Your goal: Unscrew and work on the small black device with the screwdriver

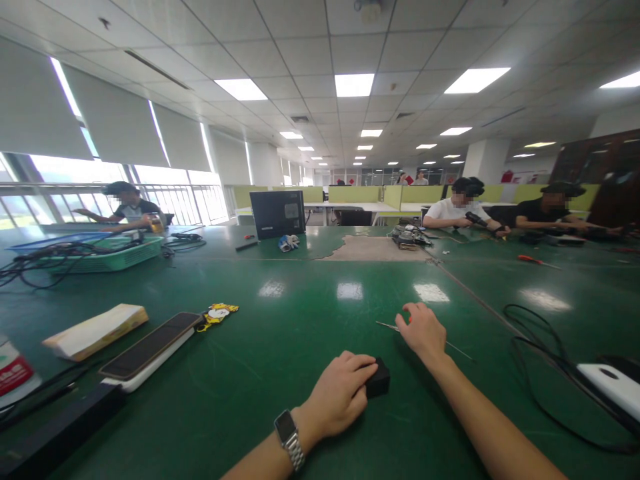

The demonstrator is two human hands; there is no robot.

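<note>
My left hand (pixel 343 393), a watch on its wrist, is closed over a small black box (pixel 380 380) on the green table. The fingers lie on the box's top and the thumb is at its near side. To the right and a little farther off, my right hand (pixel 426 331) is curled down at the tabletop around an orange-handled screwdriver, mostly hidden under the hand. Its thin metal shaft (pixel 461 352) sticks out to the right. A second slim metal tip (pixel 387 325) shows left of the fingers; its kind is unclear.
Left are a phone (pixel 153 343) on a white block, a tissue pack (pixel 97 330) and a bottle (pixel 15 373). Black cables (pixel 540 347) and a white device (pixel 613 390) lie right. Farther back are a green basket (pixel 117 257), a monitor (pixel 277 215), another screwdriver (pixel 533 259) and seated co-workers.
</note>
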